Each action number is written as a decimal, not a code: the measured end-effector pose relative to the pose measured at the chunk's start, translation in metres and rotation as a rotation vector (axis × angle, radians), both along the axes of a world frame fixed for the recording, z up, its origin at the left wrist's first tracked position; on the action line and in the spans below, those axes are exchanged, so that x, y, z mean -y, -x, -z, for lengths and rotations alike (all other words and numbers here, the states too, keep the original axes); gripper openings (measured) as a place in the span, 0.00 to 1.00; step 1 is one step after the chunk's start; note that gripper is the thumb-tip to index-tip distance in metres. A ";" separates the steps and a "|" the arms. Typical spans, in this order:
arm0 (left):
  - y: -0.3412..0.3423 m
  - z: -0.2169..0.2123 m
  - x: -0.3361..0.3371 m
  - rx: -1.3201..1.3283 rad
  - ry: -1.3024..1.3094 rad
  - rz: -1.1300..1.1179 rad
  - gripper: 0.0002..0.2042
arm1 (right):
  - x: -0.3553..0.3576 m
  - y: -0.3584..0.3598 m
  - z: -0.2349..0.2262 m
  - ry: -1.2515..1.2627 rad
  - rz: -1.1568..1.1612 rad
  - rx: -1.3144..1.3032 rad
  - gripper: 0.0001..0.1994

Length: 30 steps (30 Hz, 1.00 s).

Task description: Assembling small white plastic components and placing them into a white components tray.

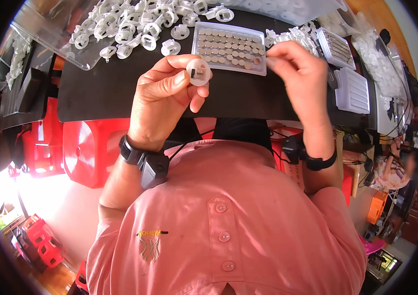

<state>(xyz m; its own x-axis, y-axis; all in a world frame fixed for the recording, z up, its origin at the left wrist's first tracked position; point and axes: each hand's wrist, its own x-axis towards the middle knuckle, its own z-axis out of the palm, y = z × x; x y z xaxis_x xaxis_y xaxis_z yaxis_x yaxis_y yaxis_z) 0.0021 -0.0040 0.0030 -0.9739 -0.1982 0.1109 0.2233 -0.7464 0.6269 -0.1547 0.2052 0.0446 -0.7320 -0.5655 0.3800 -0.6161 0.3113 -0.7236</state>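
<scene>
My left hand (162, 91) pinches a small round white plastic housing (198, 72) between thumb and fingers, above the black table. A dark slot and small metal-looking parts show in the housing's face. To the right, my right hand (301, 71) is closed, thumb and index fingertip together at the right edge of a white tray (229, 70). Whatever is between those fingertips, if anything, is too small to make out. Rows of round silvery button cells (231, 43) lie in the tray, and a couple near its lower right corner look reddish.
Many loose white ring-shaped plastic parts (120, 27) are heaped at the far left, beside a clear plastic bin (79, 56). More white parts (295, 37) lie behind my right hand. Further right are another filled tray (335, 48) and a white slotted tray (352, 91). Red stools (88, 152) stand below the table.
</scene>
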 end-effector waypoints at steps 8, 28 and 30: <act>-0.004 -0.002 -0.001 -0.001 -0.001 0.005 0.13 | 0.017 -0.011 0.005 -0.250 -0.090 -0.345 0.05; -0.003 -0.007 -0.001 0.062 -0.008 0.015 0.12 | 0.067 -0.054 0.012 0.297 -0.214 -0.448 0.06; -0.004 -0.006 -0.001 0.057 -0.020 0.007 0.12 | 0.068 -0.057 0.013 0.356 -0.260 -0.320 0.06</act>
